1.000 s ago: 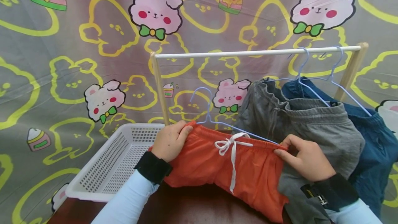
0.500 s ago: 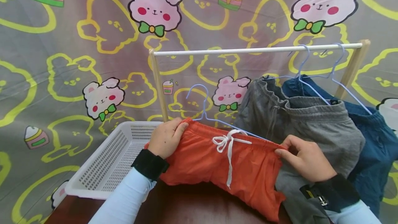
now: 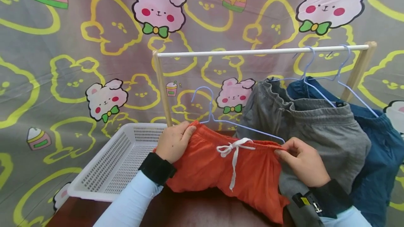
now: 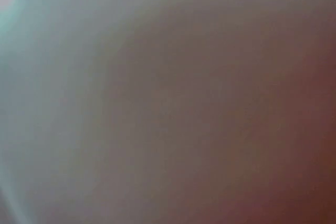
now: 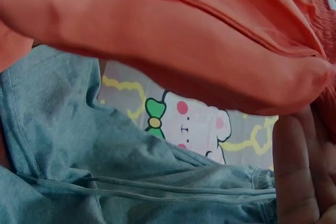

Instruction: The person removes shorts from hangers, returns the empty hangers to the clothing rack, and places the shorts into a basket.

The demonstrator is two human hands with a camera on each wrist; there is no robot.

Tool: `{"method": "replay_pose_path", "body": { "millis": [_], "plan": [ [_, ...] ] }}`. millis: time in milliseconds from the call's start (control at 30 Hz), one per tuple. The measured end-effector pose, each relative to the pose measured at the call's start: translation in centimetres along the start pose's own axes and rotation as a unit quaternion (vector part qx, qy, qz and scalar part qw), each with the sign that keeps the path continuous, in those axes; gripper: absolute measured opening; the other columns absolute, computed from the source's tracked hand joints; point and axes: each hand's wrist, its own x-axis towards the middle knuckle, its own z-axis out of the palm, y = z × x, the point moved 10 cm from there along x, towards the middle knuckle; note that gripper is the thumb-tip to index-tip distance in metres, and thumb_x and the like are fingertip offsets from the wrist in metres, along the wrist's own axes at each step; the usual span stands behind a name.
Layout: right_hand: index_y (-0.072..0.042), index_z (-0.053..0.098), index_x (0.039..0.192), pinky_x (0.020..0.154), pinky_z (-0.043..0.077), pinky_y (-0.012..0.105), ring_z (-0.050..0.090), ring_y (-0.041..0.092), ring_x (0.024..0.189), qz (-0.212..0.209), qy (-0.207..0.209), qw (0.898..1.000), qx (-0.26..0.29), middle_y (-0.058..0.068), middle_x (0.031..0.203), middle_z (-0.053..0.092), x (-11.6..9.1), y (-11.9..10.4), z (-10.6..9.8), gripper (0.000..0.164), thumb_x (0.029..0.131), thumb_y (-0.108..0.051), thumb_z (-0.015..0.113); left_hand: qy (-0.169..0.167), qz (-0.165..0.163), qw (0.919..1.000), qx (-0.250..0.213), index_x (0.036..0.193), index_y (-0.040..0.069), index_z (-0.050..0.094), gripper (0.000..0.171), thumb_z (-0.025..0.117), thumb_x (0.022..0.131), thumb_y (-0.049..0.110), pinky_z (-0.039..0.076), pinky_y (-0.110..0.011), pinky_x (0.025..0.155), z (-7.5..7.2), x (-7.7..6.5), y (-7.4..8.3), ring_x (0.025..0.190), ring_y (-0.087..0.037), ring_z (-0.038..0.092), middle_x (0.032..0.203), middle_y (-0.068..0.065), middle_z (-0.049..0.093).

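Note:
Orange shorts (image 3: 252, 174) with a white drawstring bow (image 3: 233, 147) hang stretched between both hands. My left hand (image 3: 172, 143) grips the left end of the waistband. At the right end, my right hand (image 3: 305, 162) pinches the waistband between thumb and fingers. A light blue hanger (image 3: 246, 127) stands behind the waistband, hook upward; its left end is hidden by the cloth and left hand. Its right tip shows just above the waistband, close to the right fingers. In the right wrist view, the fingers (image 5: 295, 169) lie beneath the orange cloth (image 5: 157, 35). The left wrist view is blurred.
A rack with a white rail (image 3: 236, 52) stands behind. Grey shorts (image 3: 322, 125) and blue shorts (image 3: 378, 139) hang on hangers at its right. A white perforated basket (image 3: 94, 171) sits on the left of the dark red table (image 3: 202, 209). A patterned curtain (image 3: 69, 108) forms the backdrop.
My right hand has shifted slightly left and the right side of the waistband has slackened. More of the hanger's right arm, up to its tip, now shows. The left hand keeps its grip.

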Motion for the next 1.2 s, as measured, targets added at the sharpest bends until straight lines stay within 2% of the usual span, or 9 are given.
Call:
{"method": "replay_pose_path", "body": {
  "millis": [133,333,467,600,833,1000,1200],
  "plan": [
    [-0.016,0.065,0.094,0.056,0.045,0.029,0.058,0.016,0.068,-0.008,-0.008,1.000,0.001,-0.001,0.080,0.065,0.1,-0.5,0.4,0.016,0.093,-0.027,0.076,-0.001,0.013,0.9999,-0.003,0.080,0.018,0.055,0.031,0.056,0.104,0.038,0.038,-0.033,0.051,0.1,0.1,0.5,0.053,-0.013,0.043,0.058,0.008,0.038],
    [-0.017,0.066,0.100,0.059,0.047,0.030,0.058,0.019,0.071,-0.004,-0.068,0.998,0.012,-0.001,0.082,0.064,0.4,-0.4,1.6,0.014,0.095,-0.027,0.074,-0.015,0.019,0.9997,0.000,0.078,0.018,0.051,0.032,0.057,0.104,0.037,0.038,-0.032,0.051,0.3,0.1,0.9,0.053,-0.011,0.042,0.058,0.008,0.037],
    [-0.021,0.070,0.098,0.063,0.052,0.029,0.061,0.019,0.085,-0.036,-0.108,0.993,0.027,0.004,0.105,0.066,0.6,-0.9,2.6,0.010,0.094,-0.029,0.074,-0.023,0.025,0.9994,-0.001,0.080,0.018,0.052,0.031,0.057,0.104,0.038,0.039,-0.032,0.052,0.4,0.1,1.5,0.054,-0.011,0.043,0.060,0.008,0.039],
    [-0.025,0.072,0.096,0.064,0.054,0.029,0.061,0.022,0.097,-0.068,-0.130,0.988,0.040,0.011,0.126,0.060,0.3,-1.4,3.4,0.003,0.094,-0.025,0.074,-0.031,0.030,0.9991,-0.005,0.082,0.019,0.053,0.030,0.057,0.104,0.039,0.041,-0.031,0.053,0.7,0.0,2.0,0.056,-0.009,0.045,0.061,0.008,0.041],
    [-0.027,0.071,0.095,0.070,0.052,0.029,0.057,0.025,0.104,-0.066,-0.120,0.990,0.035,0.012,0.128,0.059,-0.3,-0.8,3.4,0.005,0.095,-0.022,0.073,-0.043,0.022,0.9988,0.002,0.080,0.021,0.050,0.028,0.058,0.104,0.035,0.041,-0.030,0.052,1.4,-0.4,1.9,0.055,-0.008,0.044,0.061,0.009,0.040],
    [-0.024,0.072,0.098,0.067,0.053,0.028,0.057,0.020,0.098,-0.061,-0.105,0.991,0.048,0.011,0.131,0.056,-0.3,-0.4,3.1,0.004,0.095,-0.022,0.073,-0.050,0.022,0.9985,0.000,0.081,0.022,0.051,0.027,0.058,0.104,0.035,0.041,-0.031,0.052,1.6,-0.4,2.1,0.056,-0.008,0.044,0.061,0.009,0.041],
    [-0.021,0.072,0.098,0.066,0.052,0.028,0.060,0.017,0.090,-0.074,-0.096,0.991,0.058,0.011,0.132,0.055,-0.3,-0.5,2.9,0.004,0.095,-0.020,0.073,-0.051,0.022,0.9984,-0.005,0.082,0.022,0.051,0.026,0.058,0.104,0.034,0.041,-0.031,0.052,1.7,-0.3,2.0,0.056,-0.008,0.045,0.062,0.009,0.041]
  ]
}}
